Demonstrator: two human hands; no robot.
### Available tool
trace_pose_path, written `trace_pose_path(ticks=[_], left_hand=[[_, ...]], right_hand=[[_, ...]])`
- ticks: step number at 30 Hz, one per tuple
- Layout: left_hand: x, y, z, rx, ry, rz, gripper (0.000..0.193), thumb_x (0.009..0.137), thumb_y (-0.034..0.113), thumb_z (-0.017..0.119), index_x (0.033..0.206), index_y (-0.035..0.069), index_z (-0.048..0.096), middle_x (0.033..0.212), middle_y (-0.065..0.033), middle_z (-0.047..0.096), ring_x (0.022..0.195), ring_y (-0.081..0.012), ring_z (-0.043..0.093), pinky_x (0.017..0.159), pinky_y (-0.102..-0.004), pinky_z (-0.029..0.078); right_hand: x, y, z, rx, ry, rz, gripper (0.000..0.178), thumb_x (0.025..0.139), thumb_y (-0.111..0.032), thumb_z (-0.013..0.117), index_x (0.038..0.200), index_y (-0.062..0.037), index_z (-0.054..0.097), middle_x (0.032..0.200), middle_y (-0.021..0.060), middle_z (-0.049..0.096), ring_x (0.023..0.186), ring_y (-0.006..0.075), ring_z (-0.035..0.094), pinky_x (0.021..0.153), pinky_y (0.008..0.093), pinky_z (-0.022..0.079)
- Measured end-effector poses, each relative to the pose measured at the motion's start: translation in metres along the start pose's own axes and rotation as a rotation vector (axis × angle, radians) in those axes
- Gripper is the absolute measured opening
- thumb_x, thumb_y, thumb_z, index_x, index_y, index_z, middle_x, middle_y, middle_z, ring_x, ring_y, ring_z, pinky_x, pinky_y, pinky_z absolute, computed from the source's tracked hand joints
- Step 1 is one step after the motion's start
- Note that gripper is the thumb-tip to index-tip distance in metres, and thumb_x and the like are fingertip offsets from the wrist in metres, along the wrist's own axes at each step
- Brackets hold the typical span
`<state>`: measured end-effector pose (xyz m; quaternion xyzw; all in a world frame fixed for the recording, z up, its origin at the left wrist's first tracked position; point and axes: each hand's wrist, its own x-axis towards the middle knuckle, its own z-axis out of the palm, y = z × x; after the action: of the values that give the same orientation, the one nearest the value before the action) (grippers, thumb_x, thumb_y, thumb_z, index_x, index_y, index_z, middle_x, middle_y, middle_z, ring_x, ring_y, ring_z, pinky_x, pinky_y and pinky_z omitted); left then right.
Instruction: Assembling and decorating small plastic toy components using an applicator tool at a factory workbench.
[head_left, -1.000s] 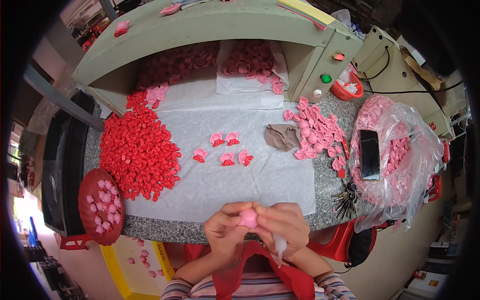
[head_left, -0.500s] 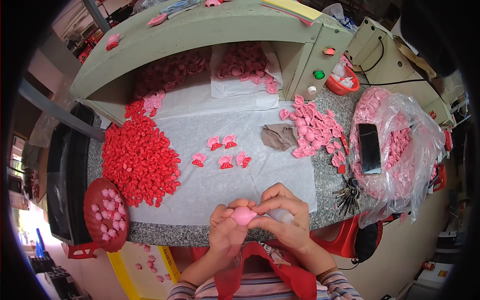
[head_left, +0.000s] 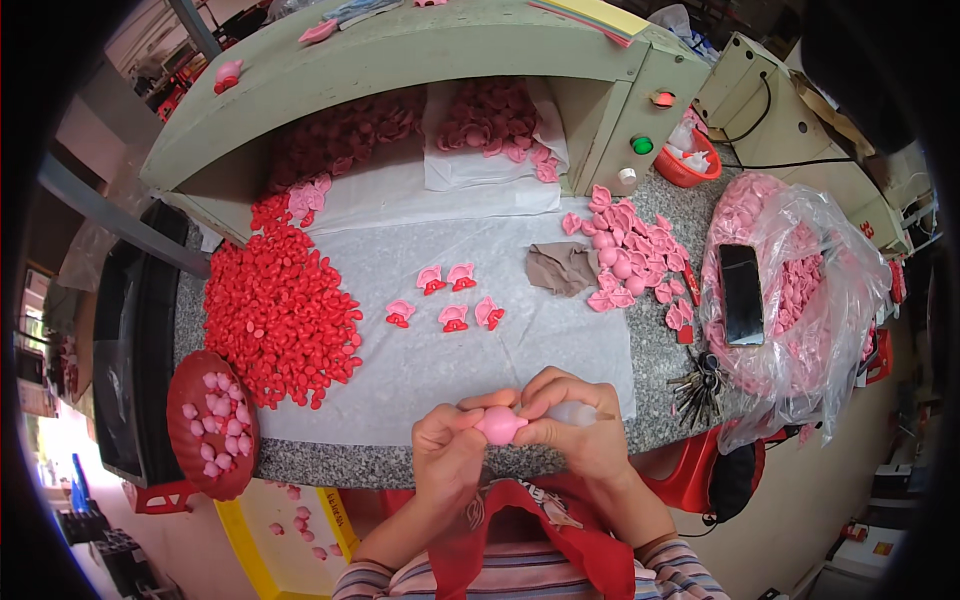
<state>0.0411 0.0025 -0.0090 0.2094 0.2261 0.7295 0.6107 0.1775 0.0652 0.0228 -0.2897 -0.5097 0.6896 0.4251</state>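
Over the near edge of the white paper (head_left: 400, 425), my left hand (head_left: 450, 450) pinches a rounded pink piece (head_left: 501, 426) with a pointed end. My right hand (head_left: 585, 435) is closed too, thumb and finger pressed on the pointed end. A small translucent bottle (head_left: 573, 413) is tucked in that same hand, partly hidden by the fingers. Farther off on the paper stand several small pink shells with red feet (head_left: 454, 318). Left of them is a big heap of small red pieces (head_left: 280, 325). A pile of pink shells and balls (head_left: 625, 262) lies at the right.
A pale green arched housing (head_left: 400, 70) spans the back, with pink pieces inside. A brown cloth (head_left: 562, 268), keys (head_left: 702, 385), a phone (head_left: 741, 295) and a clear bag (head_left: 800, 370) of pink parts lie right. A red dish (head_left: 185, 440) and yellow tray (head_left: 235, 540) stand left.
Both hands have shifted slightly, and the pink piece has moved a little right and away from me. My right fingers have closed in on its pointed end. The bottle has turned in my grip.
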Motion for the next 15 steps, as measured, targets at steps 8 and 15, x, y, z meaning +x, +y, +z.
trace_pose_path(ticks=[8, 15], left_hand=[[0.02, 0.046, 0.023, 1.192, -0.082, -0.135, 0.037, 0.065, -0.005, 0.071, 0.099, -0.002, 0.057, 0.099, -0.0149, 0.059, 0.093, -0.0206, 0.058, 0.079, -0.0305, 0.048], [0.023, 0.03, -0.017, 0.164, -0.034, -0.511, 0.034, 0.074, 0.01, 0.066, 0.103, -0.004, 0.055, 0.104, -0.0138, 0.057, 0.092, -0.0204, 0.059, 0.081, -0.031, 0.048]], right_hand=[[0.022, -0.017, -0.015, -0.262, -0.127, 0.28, 0.011, 0.068, -0.004, 0.071, 0.075, 0.0, 0.064, 0.078, 0.0063, 0.059, 0.071, 0.0115, 0.055, 0.065, 0.0229, 0.043], [0.029, -0.023, -0.005, -0.428, -0.21, 0.044, 0.018, 0.069, -0.006, 0.069, 0.085, -0.0009, 0.065, 0.087, 0.0081, 0.06, 0.08, 0.0155, 0.057, 0.071, 0.0266, 0.045]])
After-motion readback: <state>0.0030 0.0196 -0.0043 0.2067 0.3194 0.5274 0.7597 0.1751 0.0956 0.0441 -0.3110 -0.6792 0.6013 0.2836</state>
